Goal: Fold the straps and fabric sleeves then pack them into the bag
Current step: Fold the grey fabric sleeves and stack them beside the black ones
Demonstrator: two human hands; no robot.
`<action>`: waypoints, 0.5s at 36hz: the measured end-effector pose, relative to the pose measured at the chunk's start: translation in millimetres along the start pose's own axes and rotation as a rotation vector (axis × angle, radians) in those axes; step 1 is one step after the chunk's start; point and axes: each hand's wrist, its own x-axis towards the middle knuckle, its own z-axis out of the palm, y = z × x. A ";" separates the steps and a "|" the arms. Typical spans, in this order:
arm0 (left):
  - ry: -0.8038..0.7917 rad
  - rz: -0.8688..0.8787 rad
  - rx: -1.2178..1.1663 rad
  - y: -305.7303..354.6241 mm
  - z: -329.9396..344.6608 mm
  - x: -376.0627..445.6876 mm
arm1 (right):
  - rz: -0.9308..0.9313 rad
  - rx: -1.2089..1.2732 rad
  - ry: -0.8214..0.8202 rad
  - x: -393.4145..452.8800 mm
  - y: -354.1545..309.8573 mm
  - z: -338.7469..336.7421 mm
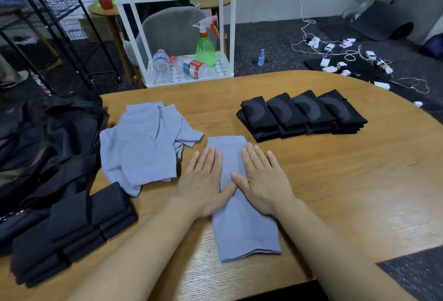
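Observation:
A grey fabric sleeve (242,233) lies flat and lengthwise on the wooden table (335,180) in front of me. My left hand (203,180) and my right hand (262,178) press on it side by side, palms down, fingers straight, thumbs touching at its middle. A loose pile of grey sleeves (143,142) lies to the left. Folded black sleeves with grey patches (302,113) stand in a row at the back right. Folded black mesh straps (72,228) are stacked at the front left. The black bag (48,137) slumps at the table's left edge.
A white trolley (172,25) with water bottles and a green spray bottle (205,46) stands behind the table. A grey chair sits behind it. Black wire racks stand at the far left. Chargers and white cables (335,56) litter the dark floor at the right.

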 end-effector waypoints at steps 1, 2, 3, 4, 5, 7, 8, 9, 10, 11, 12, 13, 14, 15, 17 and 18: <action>0.002 -0.005 0.022 0.5 -0.3 -1.4 | 0.008 0.001 0.000 -0.3 1.0 1.0; 0.004 -0.013 0.041 1.2 -0.3 -2.6 | 0.011 0.009 0.001 -0.8 1.5 1.9; 0.005 -0.021 0.055 1.5 0.0 -3.3 | 0.013 0.015 0.002 -1.6 1.9 2.3; 0.010 -0.029 0.069 1.7 0.2 -4.0 | 0.012 0.014 0.001 -2.4 2.5 2.0; 0.011 -0.034 0.088 1.4 0.9 -4.8 | 0.009 0.007 0.002 -3.3 3.2 1.2; 0.013 -0.041 0.123 0.6 1.8 -6.6 | 0.006 -0.008 0.007 -5.1 5.8 0.5; 0.011 -0.044 0.140 0.2 2.1 -7.4 | 0.006 -0.013 0.006 -6.3 7.5 0.1; 0.010 -0.047 0.157 -0.1 2.5 -8.6 | 0.009 -0.011 0.003 -8.1 9.3 -1.0; 0.012 -0.051 0.172 -0.1 2.3 -9.7 | 0.012 -0.002 -0.003 -9.7 12.1 -1.4; 0.016 -0.055 0.184 -0.3 2.2 -10.7 | 0.012 0.007 -0.010 -11.3 15.2 -1.9; 0.025 -0.056 0.192 -0.5 2.2 -12.0 | 0.010 0.016 -0.019 -13.1 18.6 -2.3; 0.038 -0.054 0.193 -0.1 1.4 -14.2 | 0.009 0.030 -0.022 -15.0 21.8 -2.9; 0.056 -0.049 0.186 0.5 1.0 -17.1 | 0.013 0.058 -0.021 -17.6 24.3 -4.3; 0.074 -0.044 0.169 2.1 0.4 -21.0 | 0.026 0.108 -0.014 -21.0 26.1 -6.0; 0.111 -0.056 0.078 8.6 -0.7 -30.6 | 0.050 0.225 0.007 -30.0 26.5 -11.7; 0.129 -0.074 -0.010 13.7 -1.7 -35.8 | 0.052 0.268 0.024 -35.5 24.8 -14.4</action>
